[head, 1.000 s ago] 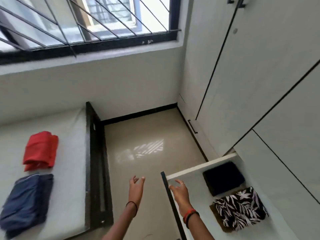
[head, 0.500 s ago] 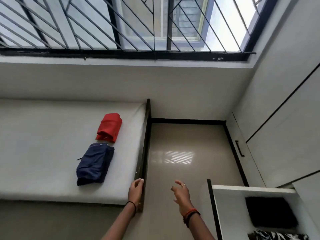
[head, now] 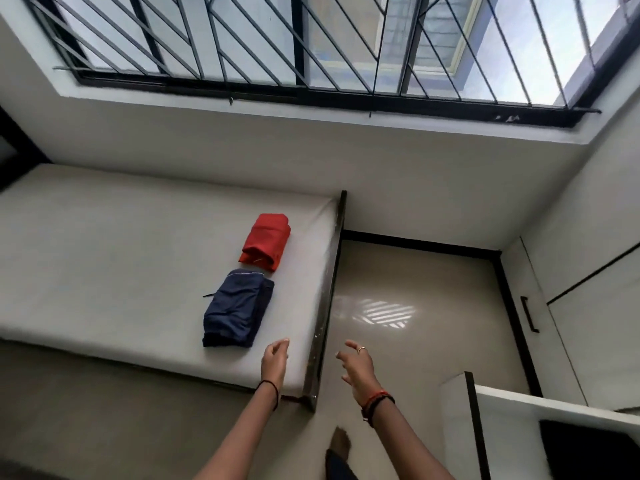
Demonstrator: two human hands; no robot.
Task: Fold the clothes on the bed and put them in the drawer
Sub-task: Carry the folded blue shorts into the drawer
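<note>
Two folded garments lie on the white bed (head: 104,258) near its right end: a red one (head: 266,242) farther back and a navy one (head: 237,308) nearer me. My left hand (head: 275,358) hovers over the bed's near right corner, just right of the navy garment, fingers loosely curled and holding nothing. My right hand (head: 356,367) hangs over the floor beside the bed's dark end board, fingers spread and empty. The open white drawer (head: 502,407) shows at the lower right with a dark folded garment (head: 588,448) inside.
The bed's dark end board (head: 329,292) stands between the mattress and the glossy beige floor (head: 415,306). White wardrobe doors with a black handle (head: 530,313) line the right wall. A barred window runs along the top. My foot (head: 341,441) shows below.
The view has swung left from the drawer toward the bed. Both empty hands now reach nearer the bed, the left one over the mattress corner.
</note>
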